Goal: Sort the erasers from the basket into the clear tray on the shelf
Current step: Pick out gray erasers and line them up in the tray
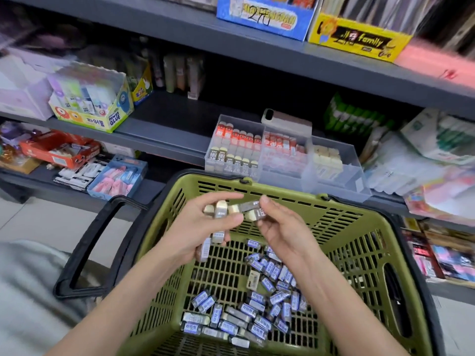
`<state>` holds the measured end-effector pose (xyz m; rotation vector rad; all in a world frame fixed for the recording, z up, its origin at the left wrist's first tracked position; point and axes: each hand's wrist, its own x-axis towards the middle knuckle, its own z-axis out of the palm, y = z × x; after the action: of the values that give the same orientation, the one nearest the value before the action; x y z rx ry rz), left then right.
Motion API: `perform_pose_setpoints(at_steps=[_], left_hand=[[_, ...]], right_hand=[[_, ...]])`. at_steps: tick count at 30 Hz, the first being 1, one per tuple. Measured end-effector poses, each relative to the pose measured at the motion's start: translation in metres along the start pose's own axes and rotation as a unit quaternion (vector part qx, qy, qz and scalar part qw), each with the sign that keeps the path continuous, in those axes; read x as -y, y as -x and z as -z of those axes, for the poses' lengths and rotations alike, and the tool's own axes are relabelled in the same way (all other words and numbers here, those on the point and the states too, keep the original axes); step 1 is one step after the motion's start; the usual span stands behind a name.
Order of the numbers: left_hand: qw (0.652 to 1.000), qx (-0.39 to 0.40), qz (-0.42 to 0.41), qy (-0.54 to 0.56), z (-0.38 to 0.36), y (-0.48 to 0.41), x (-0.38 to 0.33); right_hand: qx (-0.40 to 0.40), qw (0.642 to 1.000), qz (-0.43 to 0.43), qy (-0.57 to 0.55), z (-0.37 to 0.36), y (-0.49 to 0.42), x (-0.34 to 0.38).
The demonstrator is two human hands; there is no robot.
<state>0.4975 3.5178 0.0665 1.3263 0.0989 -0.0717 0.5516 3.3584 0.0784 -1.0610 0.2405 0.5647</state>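
Slotted green plastic basket (pixel 354 242), clear glossy plastic tray (pixel 334 186), paper-sleeved erasers (pixel 257 309), matt grey shelf (pixel 164 129).

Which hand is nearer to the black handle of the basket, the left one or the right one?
Left. The left hand, holding erasers, is just right of the black handle; the right hand is farther right, beyond the left hand.

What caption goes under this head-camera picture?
Left hand and right hand hold erasers above the green basket, near the clear tray.
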Motion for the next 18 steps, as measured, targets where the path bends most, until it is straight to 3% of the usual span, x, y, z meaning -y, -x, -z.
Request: perform_pose_setpoints(at_steps=[7,12,18], left_hand=[[0.98,-0.13,-0.089,0.117,-0.016,-0.019,-0.003],[0.963,-0.178,-0.115,0.164,-0.02,-0.031,-0.012],[0.907,-0.277,-0.094,0.304,-0.028,-0.048,-0.024]], right_hand=[[-0.014,1.0,0.02,-0.016,-0.016,0.006,-0.004],[0.0,0.988,0.137,0.071,-0.027,0.004,-0.008],[-0.002,0.937,0.27,0.222,-0.042,0.0,-0.009]])
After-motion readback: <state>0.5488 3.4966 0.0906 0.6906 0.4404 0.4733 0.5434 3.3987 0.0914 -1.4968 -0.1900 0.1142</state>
